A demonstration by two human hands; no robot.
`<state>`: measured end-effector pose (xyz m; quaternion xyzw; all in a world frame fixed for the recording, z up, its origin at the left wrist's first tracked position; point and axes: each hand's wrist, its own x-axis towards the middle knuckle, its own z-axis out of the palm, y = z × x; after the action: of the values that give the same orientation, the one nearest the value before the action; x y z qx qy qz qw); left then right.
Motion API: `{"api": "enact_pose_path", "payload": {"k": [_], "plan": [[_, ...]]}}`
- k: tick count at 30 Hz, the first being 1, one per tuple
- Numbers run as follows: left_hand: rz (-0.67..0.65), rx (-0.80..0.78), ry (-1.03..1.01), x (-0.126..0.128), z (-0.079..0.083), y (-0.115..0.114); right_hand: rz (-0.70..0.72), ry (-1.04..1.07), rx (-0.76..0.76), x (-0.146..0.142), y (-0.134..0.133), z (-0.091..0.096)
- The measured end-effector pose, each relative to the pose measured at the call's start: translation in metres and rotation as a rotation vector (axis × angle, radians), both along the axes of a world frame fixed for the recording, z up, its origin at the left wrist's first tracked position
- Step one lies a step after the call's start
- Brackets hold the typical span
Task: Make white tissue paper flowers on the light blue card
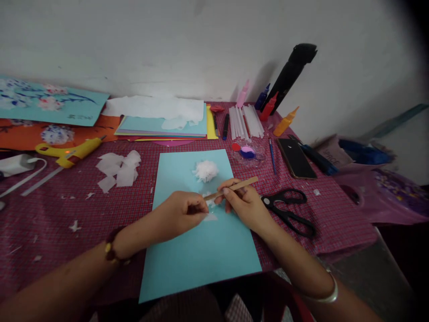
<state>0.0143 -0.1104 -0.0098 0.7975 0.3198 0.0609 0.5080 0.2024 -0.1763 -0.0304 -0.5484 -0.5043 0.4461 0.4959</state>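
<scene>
Right hand (246, 205) pinches wooden stick (247, 182) between thumb and fingers; stick's long axis slants from beside left hand (190, 210) out toward far right. Left hand, thumb and fingertips pressed together, pinches white tissue piece (212, 217) over blue sheet (201, 261), on near side of stick's left end. 1 white puff (205, 171) sits on sheet beyond both hands.

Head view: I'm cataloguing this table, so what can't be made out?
Head view: scissors, blades hidden behind the right hand.
Head view: white scrap below the left hand, too blurred to tell whether pinched.
Head view: flowered blue sheet, cut off by the left edge; its writing too small to read.
</scene>
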Motion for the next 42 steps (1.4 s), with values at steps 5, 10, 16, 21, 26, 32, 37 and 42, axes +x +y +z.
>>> {"api": "enact_pose_path", "payload": {"k": [5,10,16,21,26,32,37,42], "plan": [[0.054,0.148,0.004,0.003,-0.018,0.002,-0.197,0.007,0.102,0.004,-0.013,0.0],[0.009,0.27,0.029,0.0,-0.021,0.007,-0.136,-0.217,0.195,0.002,-0.021,-0.002],[0.019,0.248,0.007,-0.004,-0.022,0.007,-0.195,-0.248,0.3,0.003,-0.026,-0.002],[0.075,0.214,0.002,-0.003,-0.022,0.008,-0.129,-0.282,0.291,0.003,-0.026,-0.001],[0.071,0.091,0.021,-0.007,-0.01,0.013,-0.073,-0.375,0.248,0.0,-0.021,0.0],[-0.223,-0.006,-0.054,-0.013,0.012,0.013,-0.019,-0.33,0.226,-0.001,-0.014,-0.003],[-0.353,0.037,-0.121,-0.011,0.009,0.011,-0.029,-0.25,0.201,-0.001,-0.013,-0.003],[-0.28,0.127,-0.098,-0.011,0.004,0.016,-0.198,-0.136,0.218,0.002,-0.02,-0.004]]}}
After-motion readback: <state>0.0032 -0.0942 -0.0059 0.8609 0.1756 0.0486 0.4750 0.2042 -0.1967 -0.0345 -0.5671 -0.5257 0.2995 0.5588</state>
